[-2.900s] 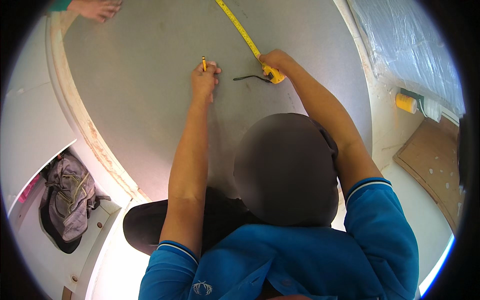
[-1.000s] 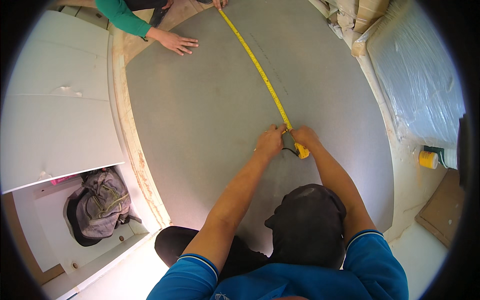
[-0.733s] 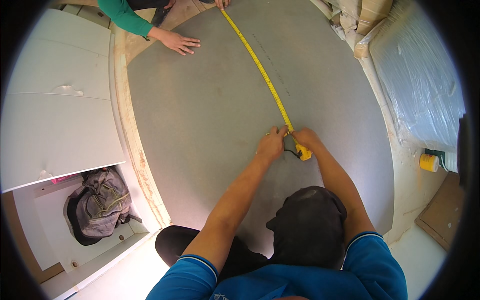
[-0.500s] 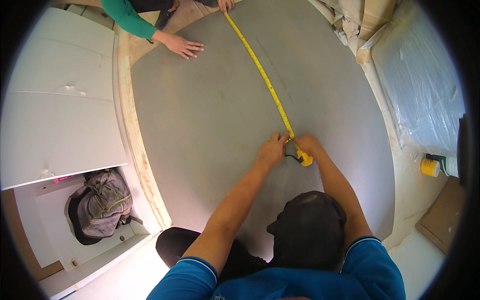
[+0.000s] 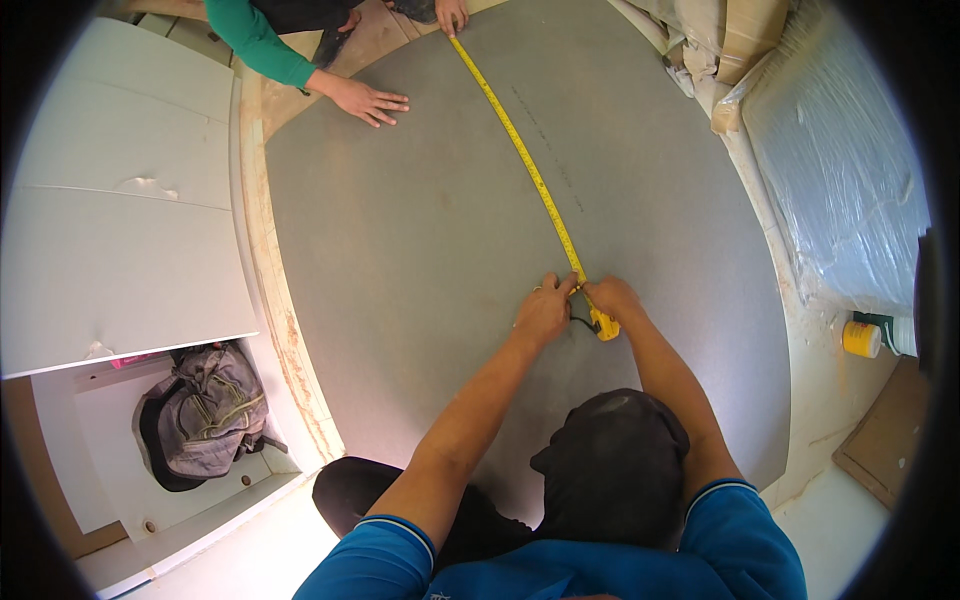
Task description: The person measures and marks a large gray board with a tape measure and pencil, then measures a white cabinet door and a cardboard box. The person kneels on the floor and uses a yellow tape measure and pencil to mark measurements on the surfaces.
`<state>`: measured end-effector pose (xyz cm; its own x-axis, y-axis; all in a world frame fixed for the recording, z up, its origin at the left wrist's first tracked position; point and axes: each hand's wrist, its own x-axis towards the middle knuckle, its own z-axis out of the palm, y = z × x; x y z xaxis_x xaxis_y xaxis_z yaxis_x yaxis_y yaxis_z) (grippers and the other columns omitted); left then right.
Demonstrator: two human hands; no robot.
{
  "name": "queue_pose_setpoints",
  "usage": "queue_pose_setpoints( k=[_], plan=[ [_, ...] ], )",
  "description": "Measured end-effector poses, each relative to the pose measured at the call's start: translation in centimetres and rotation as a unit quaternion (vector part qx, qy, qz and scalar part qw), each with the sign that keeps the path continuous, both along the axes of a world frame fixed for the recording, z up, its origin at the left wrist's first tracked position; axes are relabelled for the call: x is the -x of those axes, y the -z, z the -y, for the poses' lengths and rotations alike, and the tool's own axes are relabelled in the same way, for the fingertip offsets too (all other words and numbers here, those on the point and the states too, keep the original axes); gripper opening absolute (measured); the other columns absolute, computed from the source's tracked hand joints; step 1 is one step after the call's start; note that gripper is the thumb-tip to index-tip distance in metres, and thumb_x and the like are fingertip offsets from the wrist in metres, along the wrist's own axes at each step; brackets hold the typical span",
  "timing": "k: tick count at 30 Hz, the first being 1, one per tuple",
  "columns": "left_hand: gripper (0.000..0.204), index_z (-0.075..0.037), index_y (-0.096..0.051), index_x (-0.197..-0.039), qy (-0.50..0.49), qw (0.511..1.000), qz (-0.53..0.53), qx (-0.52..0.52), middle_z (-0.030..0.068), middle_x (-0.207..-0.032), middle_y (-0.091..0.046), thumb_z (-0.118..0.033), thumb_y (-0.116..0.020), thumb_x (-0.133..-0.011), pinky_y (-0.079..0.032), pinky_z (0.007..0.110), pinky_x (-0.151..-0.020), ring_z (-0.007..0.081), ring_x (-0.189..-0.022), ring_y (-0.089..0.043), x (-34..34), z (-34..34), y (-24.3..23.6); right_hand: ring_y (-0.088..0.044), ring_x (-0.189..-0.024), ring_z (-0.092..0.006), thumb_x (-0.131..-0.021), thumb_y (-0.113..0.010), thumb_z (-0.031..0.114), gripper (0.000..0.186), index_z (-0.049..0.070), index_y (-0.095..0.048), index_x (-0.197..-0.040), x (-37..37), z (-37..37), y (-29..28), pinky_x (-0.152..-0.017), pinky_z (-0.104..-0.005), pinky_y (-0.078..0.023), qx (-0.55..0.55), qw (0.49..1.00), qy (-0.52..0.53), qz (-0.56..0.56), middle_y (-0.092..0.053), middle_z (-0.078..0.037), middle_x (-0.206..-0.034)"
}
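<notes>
The yellow tape measure lay on the grey board in front of the person, its long axis slanting from near right to far left. Its case sat at the near end, just on the near side of the right hand, which was clearly the closer of the two to it. That hand's fingers were closed, pinching the blade just beyond the case, from the right.

The left hand came in from the opposite side, its fingertips at the blade's left edge. Its fingers were narrow, apparently closed round a slim yellow pencil whose end showed against the blade; most of it was hidden. A black strap curled between the left hand and the case.

At the far end of the blade, a co-worker's hand held the tip near the board's far edge. The co-worker's other hand lay flat, fingers spread, well left of the blade.
</notes>
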<state>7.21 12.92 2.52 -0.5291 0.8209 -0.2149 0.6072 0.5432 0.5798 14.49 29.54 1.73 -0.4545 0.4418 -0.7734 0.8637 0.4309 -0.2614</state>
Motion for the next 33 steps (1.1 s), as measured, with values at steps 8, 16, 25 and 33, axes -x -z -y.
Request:
queue_pose_setpoints(
  k=[8,16,25,33],
  plan=[
    [0.054,-0.017,-0.055,-0.141,0.006,0.999,-0.047,0.002,0.021,-0.108,-0.059,-0.009,-0.059,-0.088,-0.054,0.053,-0.081,0.0414,-0.095,-0.064,-0.4,-0.9,3.0,-0.069,-0.104,-0.0411,-0.089,-0.058,0.064,0.073,-0.002,-0.068,-0.119,-2.2,-1.2,5.8,-0.086,-0.0492,-0.055,-0.042,0.993,-0.004,-0.11,-0.07,-0.027,-0.113],
    [0.041,-0.003,-0.059,-0.133,-0.166,0.945,0.252,-0.123,0.0145,-0.102,-0.067,-0.016,-0.062,-0.094,-0.055,0.046,-0.079,0.0325,-0.088,-0.067,2.7,-0.6,4.1,-0.071,-0.089,-0.0352,-0.089,-0.058,0.058,0.063,-0.003,-0.073,-0.094,-1.6,-0.7,1.7,-0.079,-0.0478,-0.053,0.014,0.998,0.05,-0.037,-0.073,-0.023,-0.094],
    [0.047,-0.001,-0.063,-0.113,-0.403,0.626,0.586,-0.32,0.0079,-0.08,-0.064,-0.041,-0.04,-0.109,-0.05,0.037,-0.066,0.0226,-0.069,-0.06,5.0,1.2,1.4,-0.071,-0.102,-0.0276,-0.093,-0.056,0.055,0.054,0.008,-0.074,-0.111,-1.1,-1.0,0.8,-0.086,-0.0425,-0.053,0.038,0.998,0.034,0.033,-0.074,-0.011,-0.11],
    [0.025,-0.004,-0.062,-0.104,-0.353,0.7,0.54,-0.304,0.0083,-0.084,-0.066,-0.028,-0.057,-0.104,-0.053,0.036,-0.078,0.0216,-0.083,-0.067,4.0,0.4,2.3,-0.071,-0.103,-0.0286,-0.091,-0.057,0.056,0.058,0.005,-0.074,-0.113,-1.0,-1.2,1.1,-0.087,-0.043,-0.053,0.042,0.998,0.04,0.02,-0.074,-0.013,-0.112]
  ],
)
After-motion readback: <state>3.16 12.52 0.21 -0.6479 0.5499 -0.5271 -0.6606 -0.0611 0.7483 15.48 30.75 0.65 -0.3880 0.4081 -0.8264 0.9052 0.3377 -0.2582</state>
